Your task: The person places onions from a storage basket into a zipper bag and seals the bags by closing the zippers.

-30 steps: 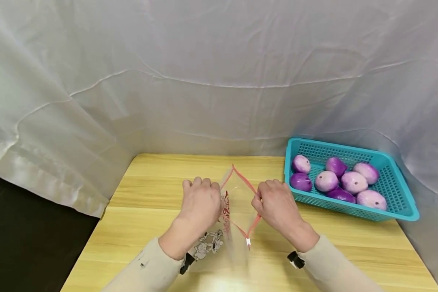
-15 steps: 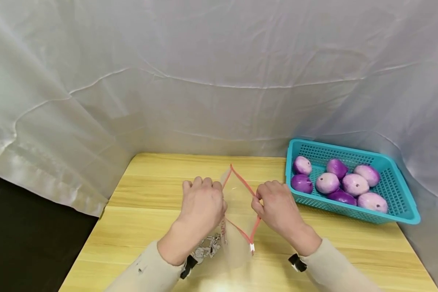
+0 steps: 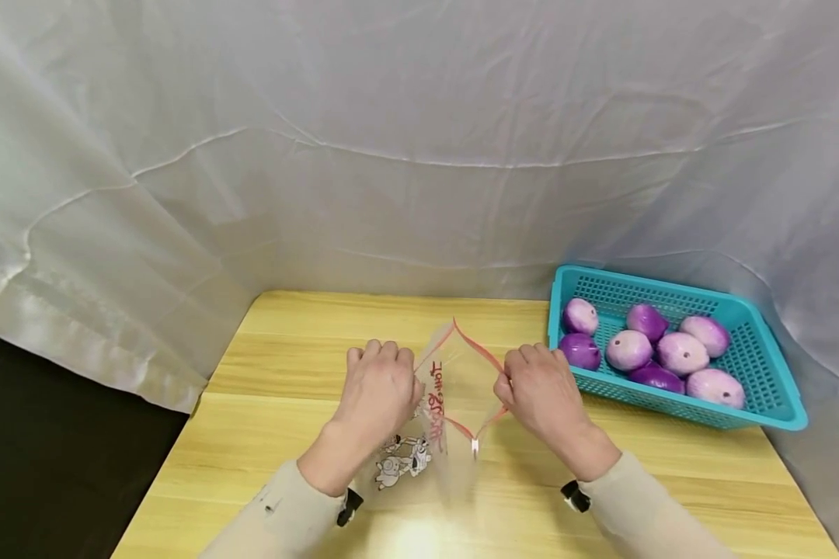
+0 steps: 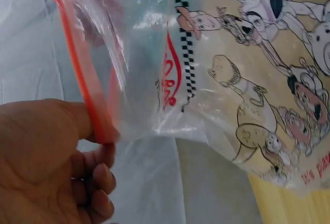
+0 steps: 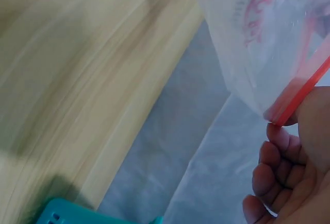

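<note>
The thumb and curled fingers [image 4: 98,175] of the left hand [image 3: 381,388] pinch one side of the red zip strip of the clear plastic zip bag printed with cartoon figures [image 3: 436,419], and the right hand [image 3: 541,392] pinches the opposite side of the strip between thumb and curled fingers [image 5: 276,157]. Compared with half a second ago, the right hand has drawn a little further toward the right edge of the table while the left has held about where it was, so the red-rimmed mouth, which was a tall narrow diamond, now gapes wider and lower; by my judgement the bag is being opened up to take something in. The bag hangs upright between the two hands over the middle of the pale wooden table [image 3: 266,435], nearer its front edge, with its bottom seeming to rest on the wood. The head view alone gives the whole layout: the teal plastic mesh basket [image 3: 762,396] at the right edge, well clear of the bag, holding purple and pink egg-shaped objects [image 3: 681,353], and the white cloth backdrop [image 3: 419,140] behind the far edge. The left wrist view shows what the head view hides behind the knuckles, the thumb laid flat on the strip, plus the printed figures close up. The right wrist view, partly blurred, shows the strip's end at the fingertips and one corner of the basket.
</note>
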